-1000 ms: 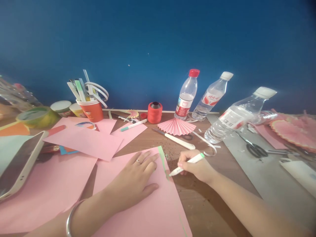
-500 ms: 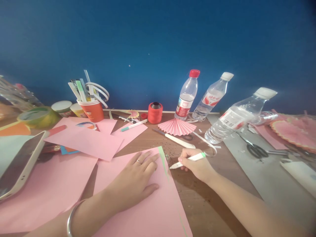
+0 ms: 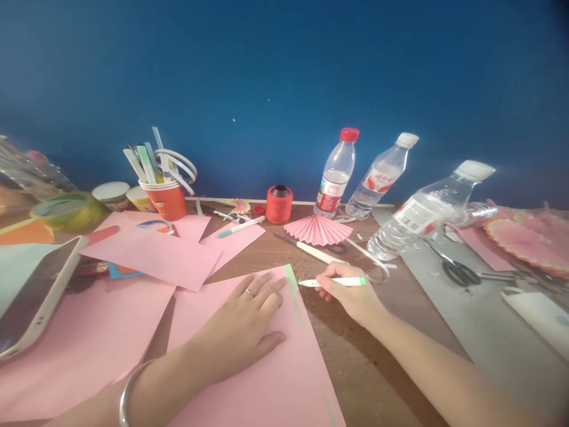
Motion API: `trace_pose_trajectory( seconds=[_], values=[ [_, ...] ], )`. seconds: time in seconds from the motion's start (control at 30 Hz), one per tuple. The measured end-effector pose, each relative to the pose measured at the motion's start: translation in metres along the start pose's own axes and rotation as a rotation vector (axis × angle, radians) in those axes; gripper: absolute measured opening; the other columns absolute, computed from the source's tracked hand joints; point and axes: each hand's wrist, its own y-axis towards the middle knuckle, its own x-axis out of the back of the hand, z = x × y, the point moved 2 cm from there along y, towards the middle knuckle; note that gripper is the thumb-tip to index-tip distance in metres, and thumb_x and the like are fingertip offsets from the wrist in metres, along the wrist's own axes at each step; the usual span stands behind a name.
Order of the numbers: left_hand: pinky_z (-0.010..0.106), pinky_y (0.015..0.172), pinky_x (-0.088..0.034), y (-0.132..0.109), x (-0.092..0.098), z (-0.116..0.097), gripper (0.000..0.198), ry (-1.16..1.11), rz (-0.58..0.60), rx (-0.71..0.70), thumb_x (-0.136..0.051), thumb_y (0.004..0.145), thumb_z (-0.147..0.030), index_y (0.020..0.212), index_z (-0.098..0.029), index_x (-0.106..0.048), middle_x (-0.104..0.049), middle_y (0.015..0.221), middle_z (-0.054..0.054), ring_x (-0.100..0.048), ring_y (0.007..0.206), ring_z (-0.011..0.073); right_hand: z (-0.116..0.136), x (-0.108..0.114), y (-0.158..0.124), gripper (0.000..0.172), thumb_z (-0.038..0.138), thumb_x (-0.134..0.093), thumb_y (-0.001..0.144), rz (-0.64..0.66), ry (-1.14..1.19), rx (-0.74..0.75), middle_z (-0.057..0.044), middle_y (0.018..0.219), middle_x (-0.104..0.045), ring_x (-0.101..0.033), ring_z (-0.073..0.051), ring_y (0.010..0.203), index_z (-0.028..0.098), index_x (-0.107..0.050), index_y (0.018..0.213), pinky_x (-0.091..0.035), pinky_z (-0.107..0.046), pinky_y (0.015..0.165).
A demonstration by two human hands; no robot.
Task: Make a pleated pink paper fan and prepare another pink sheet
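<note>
My left hand (image 3: 251, 317) lies flat with its fingers spread on a sheet of pink paper (image 3: 275, 388), a ring on one finger. Along the sheet's right edge runs a green strip of colour, wider at the top corner and thinner further down. My right hand (image 3: 349, 293) grips a white marker (image 3: 344, 281) with a green end. Its tip points left at the sheet's upper right edge; whether it touches the paper I cannot tell. A pleated pink paper fan (image 3: 317, 230) and a white-handled knife-like tool (image 3: 317, 251) lie just beyond my right hand.
Three water bottles, one a red-capped bottle (image 3: 335, 172), stand at the back right. A red thread spool (image 3: 279, 204) and an orange cup (image 3: 166, 200) of markers are at the back. Scissors (image 3: 457, 270) lie right; a phone (image 3: 40, 296) is left, near more pink sheets (image 3: 80, 344).
My right hand has shifted slightly up and left, bringing the marker's tip up along the sheet's edge and levelling the marker. My left hand has stayed in place on the paper.
</note>
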Motion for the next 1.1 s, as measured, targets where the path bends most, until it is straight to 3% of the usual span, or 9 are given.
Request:
trace_pose_trajectory(
  seconds=[0.5,0.8,1.1],
  values=[
    [0.051,0.108,-0.025,0.0004,-0.0003,-0.0002,0.019,-0.007,-0.017,0.002,-0.055,0.084,-0.037,0.093,-0.02,-0.051,-0.041,0.14,0.006,-0.027,0.133,0.0304,-0.0024,0.001,0.0002,0.024,0.031,-0.06,0.075,0.028,-0.039,-0.029,-0.002,0.057,-0.063,-0.057,-0.013,0.049,0.018,-0.051,0.056,-0.045,-0.024,0.047],
    [0.051,0.108,-0.027,-0.0003,0.0008,-0.0003,0.018,-0.016,-0.031,-0.004,-0.056,0.083,-0.036,0.091,-0.021,-0.051,-0.041,0.14,0.006,-0.027,0.133,0.0305,-0.0028,0.0005,0.0002,0.021,0.035,-0.062,0.076,0.029,-0.026,0.022,-0.002,0.065,-0.066,-0.061,-0.015,0.058,0.017,-0.058,0.065,-0.05,-0.026,0.055],
    [0.05,0.109,-0.024,0.001,0.0005,-0.0002,0.022,0.028,0.013,0.003,-0.055,0.084,-0.039,0.095,-0.02,-0.051,-0.038,0.143,0.005,-0.027,0.133,0.0304,0.0001,0.0012,-0.0004,0.023,0.03,-0.058,0.073,0.043,-0.059,-0.046,-0.001,0.054,-0.063,-0.056,-0.013,0.048,0.018,-0.051,0.054,-0.044,-0.024,0.047]
  ],
)
